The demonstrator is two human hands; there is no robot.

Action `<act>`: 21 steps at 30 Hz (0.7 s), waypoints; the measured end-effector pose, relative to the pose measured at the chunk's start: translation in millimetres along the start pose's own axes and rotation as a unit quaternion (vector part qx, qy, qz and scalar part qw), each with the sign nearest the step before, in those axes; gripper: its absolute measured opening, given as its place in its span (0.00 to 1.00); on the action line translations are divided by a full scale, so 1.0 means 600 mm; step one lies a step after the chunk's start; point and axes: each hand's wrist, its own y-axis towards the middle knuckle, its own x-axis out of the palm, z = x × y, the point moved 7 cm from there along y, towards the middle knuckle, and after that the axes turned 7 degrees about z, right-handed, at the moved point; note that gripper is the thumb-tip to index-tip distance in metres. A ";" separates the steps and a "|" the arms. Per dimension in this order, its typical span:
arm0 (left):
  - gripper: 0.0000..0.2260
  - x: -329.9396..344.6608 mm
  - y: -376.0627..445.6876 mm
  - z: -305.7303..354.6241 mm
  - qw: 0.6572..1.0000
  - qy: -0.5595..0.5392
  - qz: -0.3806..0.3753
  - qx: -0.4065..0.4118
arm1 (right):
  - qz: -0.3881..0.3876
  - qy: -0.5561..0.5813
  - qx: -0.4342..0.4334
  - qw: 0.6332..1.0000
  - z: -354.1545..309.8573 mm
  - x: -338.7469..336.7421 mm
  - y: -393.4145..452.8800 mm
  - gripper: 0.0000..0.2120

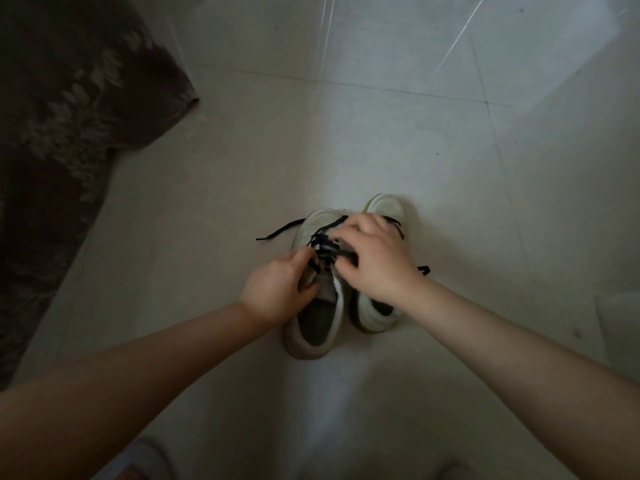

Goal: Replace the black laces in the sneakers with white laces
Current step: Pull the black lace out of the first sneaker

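Observation:
Two white sneakers stand side by side on the tiled floor, toes pointing away from me. The left sneaker [313, 320] carries loosened black laces [323, 245], with one free end [277, 233] trailing off to the left. My left hand [277, 289] grips that sneaker's left side by the eyelets, fingers curled on the upper. My right hand [370, 261] reaches over the right sneaker [382, 206] and pinches the black lace at the left sneaker's tongue. Another black lace end [423, 270] pokes out beside my right wrist. No white laces are in sight.
A dark patterned rug [59, 150] covers the floor at the left. Pale glossy tiles [381, 116] spread ahead and to the right. A pale object [620, 327] sits at the right edge. My feet [145, 459] show faintly at the bottom.

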 end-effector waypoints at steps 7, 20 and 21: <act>0.19 -0.008 0.001 -0.005 0.997 -0.068 0.017 -0.008 | -0.083 -0.094 -0.067 0.990 -0.044 0.063 -0.017 0.20; 0.20 -0.010 0.007 -0.008 0.993 -0.114 -0.004 0.012 | 0.000 -0.152 -0.038 0.988 -0.010 0.062 -0.026 0.13; 0.20 -0.010 0.007 -0.007 0.994 -0.111 -0.005 0.013 | -0.008 -0.177 -0.045 0.983 -0.017 0.062 -0.022 0.12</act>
